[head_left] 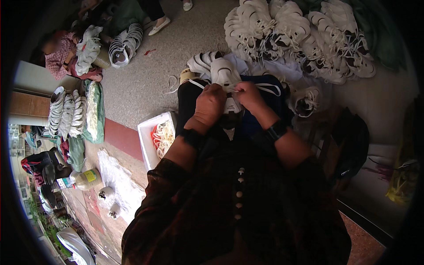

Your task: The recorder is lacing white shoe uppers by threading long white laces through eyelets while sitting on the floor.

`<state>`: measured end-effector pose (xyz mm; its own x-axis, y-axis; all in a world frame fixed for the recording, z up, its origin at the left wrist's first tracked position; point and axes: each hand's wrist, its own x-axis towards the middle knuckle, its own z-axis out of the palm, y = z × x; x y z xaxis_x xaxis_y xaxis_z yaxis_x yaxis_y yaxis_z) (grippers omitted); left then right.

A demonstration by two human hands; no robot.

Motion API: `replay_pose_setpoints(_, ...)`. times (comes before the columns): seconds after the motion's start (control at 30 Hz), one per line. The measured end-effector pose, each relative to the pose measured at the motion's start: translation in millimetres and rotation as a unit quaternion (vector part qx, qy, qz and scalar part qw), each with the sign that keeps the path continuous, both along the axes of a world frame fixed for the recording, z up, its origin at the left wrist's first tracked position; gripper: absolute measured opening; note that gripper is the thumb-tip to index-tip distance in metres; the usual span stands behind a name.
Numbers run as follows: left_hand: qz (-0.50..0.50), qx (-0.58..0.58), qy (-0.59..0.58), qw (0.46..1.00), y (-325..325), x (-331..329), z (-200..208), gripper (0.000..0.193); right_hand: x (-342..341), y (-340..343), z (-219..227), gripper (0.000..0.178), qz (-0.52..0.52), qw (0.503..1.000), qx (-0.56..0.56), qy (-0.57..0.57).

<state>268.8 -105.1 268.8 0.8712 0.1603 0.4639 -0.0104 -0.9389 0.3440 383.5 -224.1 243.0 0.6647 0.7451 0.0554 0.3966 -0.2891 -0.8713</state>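
A white shoe [224, 73] rests on my lap, toe pointing away from me. My left hand [209, 105] grips its near end, fingers curled over the shoe's upper. My right hand [250, 96] pinches a white lace [267, 85] at the shoe's top, and the lace runs off to the right across my dark blue lap cloth [276, 99]. A black band sits on my right wrist. What lies under my palms is hidden.
A big heap of white laced shoes [300, 33] lies on the floor ahead right. A white box [150, 132] of laces stands at my left knee. Another person [62, 53] sits far left among stacked shoes [66, 115]. Someone's feet [160, 25] stand ahead.
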Motion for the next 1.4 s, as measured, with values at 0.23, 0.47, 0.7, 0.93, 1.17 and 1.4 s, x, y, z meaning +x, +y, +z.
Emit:
replay_pose_setpoints(0.23, 0.020, -0.158, 0.043, 0.986, 10.7, -9.1, 9.4, 0.011, 9.0, -17.7, 9.7, 0.008, -0.027, 0.904, 0.240, 0.354)
replay_pose_setpoints(0.47, -0.056, -0.393, 0.132, 0.908, 11.5, 7.2, 7.7, 0.013, 3.1, -8.8, 16.9, 0.009, -0.048, 0.946, 0.204, 0.246)
replay_pose_setpoints(0.7, -0.005, -0.410, 0.155, 0.899, 17.7, 27.4, -11.1, 0.004, 4.2, -10.4, 32.4, 0.007, -0.004, 0.923, 0.200, 0.330)
replay_pose_setpoints(0.93, 0.016, -0.487, 0.084, 0.869, 20.3, 29.7, -25.9, 0.009, 11.6, -18.0, 24.5, 0.009, -0.003, 0.926, 0.139, 0.351)
replay_pose_setpoints(1.17, -0.014, -0.594, 0.047, 0.803, 21.7, 19.7, -22.5, 0.004, 5.0, -10.0, 24.9, 0.005, 0.043, 0.997, 0.007, 0.062)
replay_pose_setpoints(1.4, -0.021, -0.671, 0.007, 0.741, 22.0, 17.2, -23.6, 0.001, -3.6, -1.8, 21.7, 0.005, 0.013, 0.991, -0.018, -0.135)
